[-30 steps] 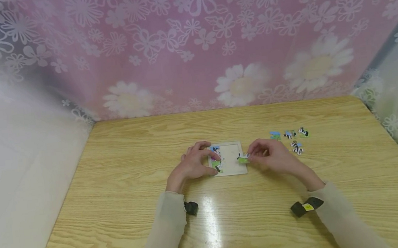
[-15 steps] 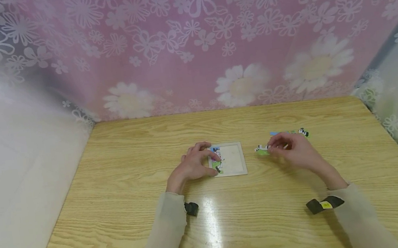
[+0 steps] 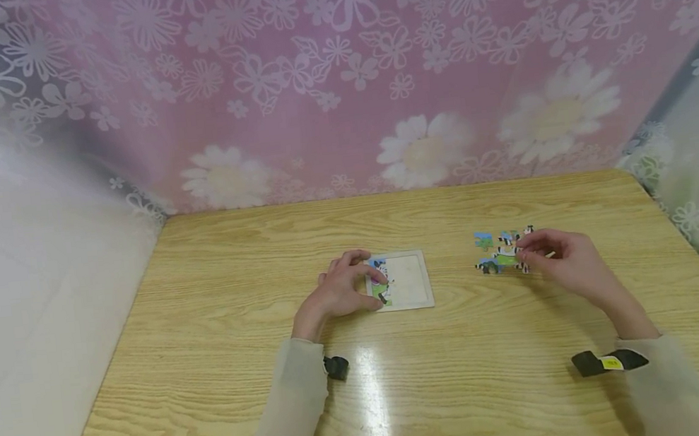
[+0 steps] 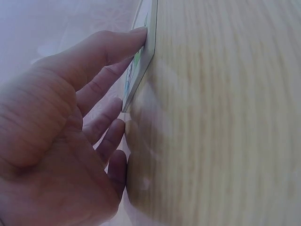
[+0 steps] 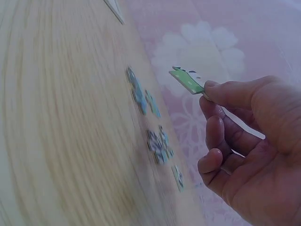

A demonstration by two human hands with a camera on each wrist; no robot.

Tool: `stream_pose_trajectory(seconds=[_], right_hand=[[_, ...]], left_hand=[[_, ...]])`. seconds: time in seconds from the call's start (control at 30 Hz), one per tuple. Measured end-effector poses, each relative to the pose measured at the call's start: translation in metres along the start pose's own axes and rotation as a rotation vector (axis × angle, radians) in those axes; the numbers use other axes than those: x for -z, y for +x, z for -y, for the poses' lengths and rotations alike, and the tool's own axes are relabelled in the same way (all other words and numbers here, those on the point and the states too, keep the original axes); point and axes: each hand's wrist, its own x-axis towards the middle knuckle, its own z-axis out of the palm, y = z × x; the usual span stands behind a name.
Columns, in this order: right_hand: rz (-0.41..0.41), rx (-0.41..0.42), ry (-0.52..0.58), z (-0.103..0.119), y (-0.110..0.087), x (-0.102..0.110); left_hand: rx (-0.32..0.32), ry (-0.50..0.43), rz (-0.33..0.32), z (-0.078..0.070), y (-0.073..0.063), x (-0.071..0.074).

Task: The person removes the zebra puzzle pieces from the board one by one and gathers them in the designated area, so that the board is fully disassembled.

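Note:
My left hand (image 3: 341, 290) rests on the left side of a pale puzzle board (image 3: 428, 288). Its thumb and index finger press on the board, where a strip of fitted zebra-picture pieces (image 3: 380, 294) shows beside the bare inner area. In the left wrist view the thumb tip lies on the board's edge (image 4: 141, 75). My right hand (image 3: 568, 259) pinches a green and white puzzle piece (image 5: 186, 81) between thumb and index finger, raised above the table. In the head view it overlaps several loose pieces (image 3: 483, 240), some partly hidden behind it and the fingers.
Loose pieces lie on the wood-grain table (image 3: 234, 280) to the right of the board, one blue and green piece (image 3: 488, 266) nearest to it. A pink flowered curtain (image 3: 312, 108) stands behind the table's far edge. Black straps with small boxes (image 3: 589, 363) sit on both wrists.
My right hand has carried the pinched puzzle piece rightward from the board to over the loose pieces. Another blue and green piece now shows beside the group. The left hand stays on the board.

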Motion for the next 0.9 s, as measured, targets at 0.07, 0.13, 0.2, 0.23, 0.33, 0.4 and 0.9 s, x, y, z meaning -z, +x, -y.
stream_pose_trajectory(seconds=[0.07, 0.13, 0.2, 0.23, 0.33, 0.4, 0.9], right_hand=[[-0.012, -0.013, -0.01, -0.005, -0.003, 0.005], [-0.024, -0.023, -0.017, -0.009, -0.006, 0.01], [-0.033, -0.034, -0.022, -0.013, -0.008, 0.014], [-0.038, -0.039, -0.023, -0.015, -0.009, 0.016], [-0.046, -0.053, -0.028, -0.021, -0.011, 0.021], [-0.051, -0.064, -0.03, -0.025, -0.012, 0.024], [-0.052, -0.146, -0.099, -0.051, -0.011, 0.037]], left_hand=[[0.0, 0.0, -0.002, 0.0, 0.0, 0.0], [-0.001, 0.0, -0.004, 0.001, 0.001, -0.001], [-0.001, -0.001, -0.005, 0.002, 0.001, -0.001], [-0.001, -0.001, -0.005, 0.002, 0.001, -0.001], [-0.002, 0.0, -0.005, 0.002, 0.002, -0.001], [-0.001, 0.001, -0.005, 0.002, 0.002, -0.001], [-0.004, -0.015, -0.002, 0.0, 0.0, 0.0]])
